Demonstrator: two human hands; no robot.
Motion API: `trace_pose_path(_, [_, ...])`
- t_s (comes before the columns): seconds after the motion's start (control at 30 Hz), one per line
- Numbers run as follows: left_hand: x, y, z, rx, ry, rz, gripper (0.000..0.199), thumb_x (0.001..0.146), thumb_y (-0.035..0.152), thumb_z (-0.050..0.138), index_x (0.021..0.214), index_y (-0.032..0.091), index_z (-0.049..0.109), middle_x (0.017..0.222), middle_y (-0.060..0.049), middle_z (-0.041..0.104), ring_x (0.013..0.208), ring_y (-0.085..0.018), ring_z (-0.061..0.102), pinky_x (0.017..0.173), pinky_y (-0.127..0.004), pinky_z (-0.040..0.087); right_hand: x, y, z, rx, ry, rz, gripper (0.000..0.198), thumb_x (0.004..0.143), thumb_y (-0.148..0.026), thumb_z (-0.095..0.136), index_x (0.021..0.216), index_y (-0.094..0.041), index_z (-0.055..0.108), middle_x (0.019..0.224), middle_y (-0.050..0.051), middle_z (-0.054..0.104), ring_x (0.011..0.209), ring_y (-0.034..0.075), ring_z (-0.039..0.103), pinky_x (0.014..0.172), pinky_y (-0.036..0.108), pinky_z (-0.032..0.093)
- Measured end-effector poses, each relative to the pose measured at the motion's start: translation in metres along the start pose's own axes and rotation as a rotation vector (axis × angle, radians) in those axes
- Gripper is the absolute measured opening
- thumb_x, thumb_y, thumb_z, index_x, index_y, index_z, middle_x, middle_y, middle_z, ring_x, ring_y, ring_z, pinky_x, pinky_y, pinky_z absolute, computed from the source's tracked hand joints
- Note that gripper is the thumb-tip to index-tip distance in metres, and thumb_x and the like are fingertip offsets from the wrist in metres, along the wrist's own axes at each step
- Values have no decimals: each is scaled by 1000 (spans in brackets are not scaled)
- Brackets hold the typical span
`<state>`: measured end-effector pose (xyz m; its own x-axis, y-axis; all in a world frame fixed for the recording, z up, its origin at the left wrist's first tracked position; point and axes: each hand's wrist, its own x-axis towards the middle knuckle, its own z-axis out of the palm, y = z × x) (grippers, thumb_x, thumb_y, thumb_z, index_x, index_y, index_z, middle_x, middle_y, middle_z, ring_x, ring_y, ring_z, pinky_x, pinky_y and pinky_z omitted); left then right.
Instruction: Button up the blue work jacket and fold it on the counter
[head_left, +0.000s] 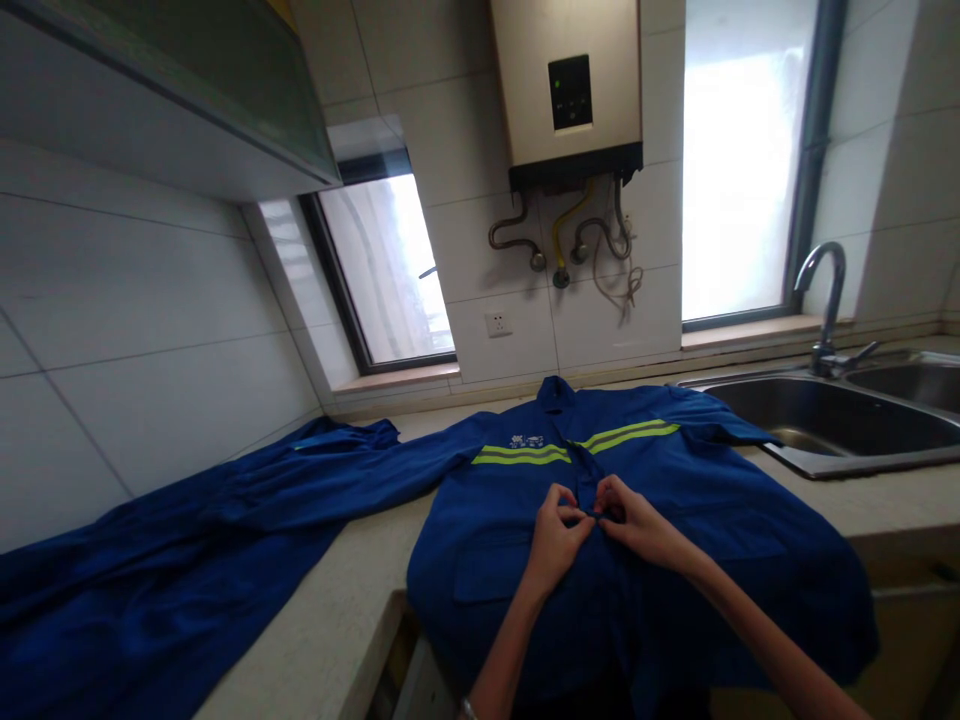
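Note:
A blue work jacket (495, 520) with yellow-green and grey reflective stripes lies face up over the counter, its collar toward the wall and its lower part hanging over the front edge. Both hands meet at the middle of its front opening. My left hand (556, 535) pinches the jacket's front edge between thumb and fingers. Close beside it, my right hand (628, 518) pinches the facing edge of the same opening. Whatever small fastener may sit between the fingertips is hidden.
More blue clothing (172, 560) is spread along the left counter, under the jacket's sleeve. A steel sink (817, 465) with a tap (825, 300) stands at the right, near the other sleeve. A water heater (574, 90) hangs on the tiled wall, above a socket (498, 324).

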<state>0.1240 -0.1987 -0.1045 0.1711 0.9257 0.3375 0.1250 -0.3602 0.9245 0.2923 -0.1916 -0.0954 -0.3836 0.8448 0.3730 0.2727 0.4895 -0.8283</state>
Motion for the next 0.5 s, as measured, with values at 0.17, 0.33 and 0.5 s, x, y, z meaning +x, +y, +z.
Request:
trace_pose_path(0.17, [2,-3,0,67,12,4,28,69,21,64,88,20,44,67,2,65,62,-14,61,60,-21,40,0,5,1,69,-21,32,27,71,-15,53,95,-20,42,84,-1,57,65,9,49,59,20,38])
trace_pose_path(0.33, [5,-6,-2,-4,-41,-17,30,68,18,64,87,20,40,67,1,65,62,-12,60,61,-21,41,-2,7,4,4,30,15,34,71,-15,54,103,-20,42,82,-1,59,62,10,49,58,21,38])
trace_pose_path(0.5, [7,-7,-3,-113,-57,-63,34,64,17,67,81,20,37,67,3,62,60,-10,57,58,-19,40,-5,7,4,-52,65,10,45,71,-18,55,115,-20,43,88,1,63,64,11,53,60,23,41])
